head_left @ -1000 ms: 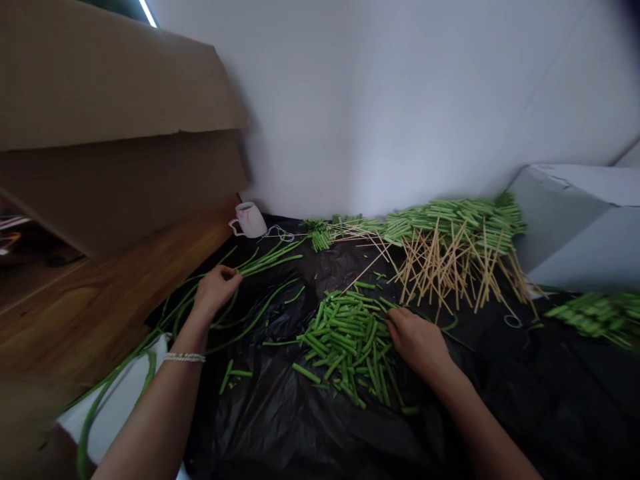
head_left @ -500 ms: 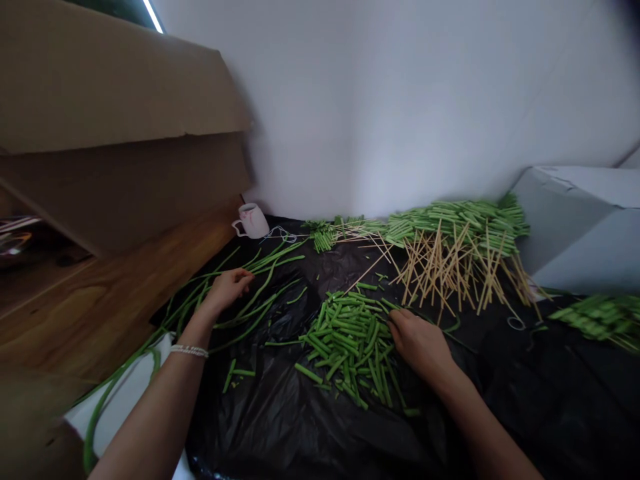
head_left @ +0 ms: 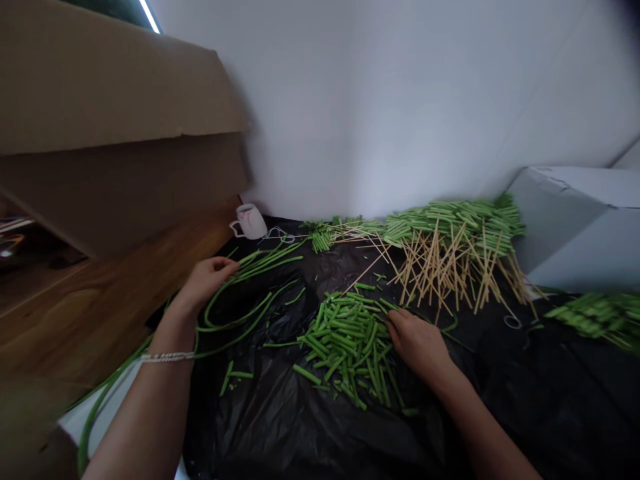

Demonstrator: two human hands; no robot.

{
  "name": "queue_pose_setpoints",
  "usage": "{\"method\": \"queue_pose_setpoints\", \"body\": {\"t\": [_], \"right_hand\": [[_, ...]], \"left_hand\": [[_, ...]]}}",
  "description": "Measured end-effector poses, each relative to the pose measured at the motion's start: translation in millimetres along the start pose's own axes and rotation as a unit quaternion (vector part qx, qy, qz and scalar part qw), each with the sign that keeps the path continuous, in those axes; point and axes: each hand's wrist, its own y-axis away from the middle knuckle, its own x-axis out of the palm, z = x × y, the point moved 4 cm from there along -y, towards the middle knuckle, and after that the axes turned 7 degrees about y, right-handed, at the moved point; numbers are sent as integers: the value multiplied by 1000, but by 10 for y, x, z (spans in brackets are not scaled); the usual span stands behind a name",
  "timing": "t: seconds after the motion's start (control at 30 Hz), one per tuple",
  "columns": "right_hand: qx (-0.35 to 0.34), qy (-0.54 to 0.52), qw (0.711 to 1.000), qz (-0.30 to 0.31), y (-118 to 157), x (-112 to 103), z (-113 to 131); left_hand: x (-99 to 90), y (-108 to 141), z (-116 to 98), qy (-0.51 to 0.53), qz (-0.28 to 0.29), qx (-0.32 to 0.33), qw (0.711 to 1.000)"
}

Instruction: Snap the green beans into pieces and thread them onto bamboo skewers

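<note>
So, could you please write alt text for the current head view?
A person's left hand is at long green stems, the right hand at a pile of short green pieces on black plastic. Behind are a pale mug, thin sticks and more green pieces.

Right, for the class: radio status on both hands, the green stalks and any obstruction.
Left hand at long green stalks, grip unclear. Right hand at right edge of cut-stalk pile, grip hidden. Mug beyond left hand, apparently not in its way.

left hand (head_left: 215, 277): thumb and fingertips pinched | right hand (head_left: 416, 339): back upward, fingers curled | arms (head_left: 150, 410): apart, extended forward
</note>
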Motion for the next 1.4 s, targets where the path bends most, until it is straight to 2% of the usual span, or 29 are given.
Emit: {"method": "queue_pose_setpoints", "body": {"t": [0.03,0.1,0.17,0.23,0.3,0.43,0.53,0.6,0.67,0.9,1.03,1.13,1.2,1.3,1.4], "right_hand": [[1,-3,1000,-1,0,1,-2],[8,-23,1000,-10,-3,-1,-14],[11,-94,995,-40,-9,-30,-32],[8,-231,969,-85,-10,-94,-53],[12,-396,913,-96,-7,-159,-70],[44,-647,761,15,11,-215,9],[38,-738,673,39,29,-243,98],[36,-764,643,38,38,-232,135],[45,-770,636,29,45,-212,145],[98,-770,631,-7,35,-190,75],[116,-759,641,-16,41,-199,53],[116,-744,658,-27,53,-238,57],[111,-738,665,-32,59,-265,65],[92,-733,673,-37,65,-294,77],[73,-720,689,-47,78,-314,75]], "left_hand": [[-28,39,-119,86,-14,-3,996],[0,150,-344,257,-27,-21,966],[196,309,-562,399,33,-33,916],[525,516,-738,488,122,-53,863],[943,759,-850,485,227,-85,840],[1701,1219,-950,423,399,-119,805],[2007,1442,-973,374,485,-121,781],[2079,1513,-972,362,513,-115,770],[2083,1536,-947,358,522,-115,765],[1976,1542,-863,338,521,-95,778],[1935,1602,-945,310,539,-54,781],[1919,1648,-1001,260,536,0,803],[1902,1660,-1030,213,502,67,835],[1852,1665,-1078,111,396,211,887],[1830,1679,-1087,21,312,302,901]]}}
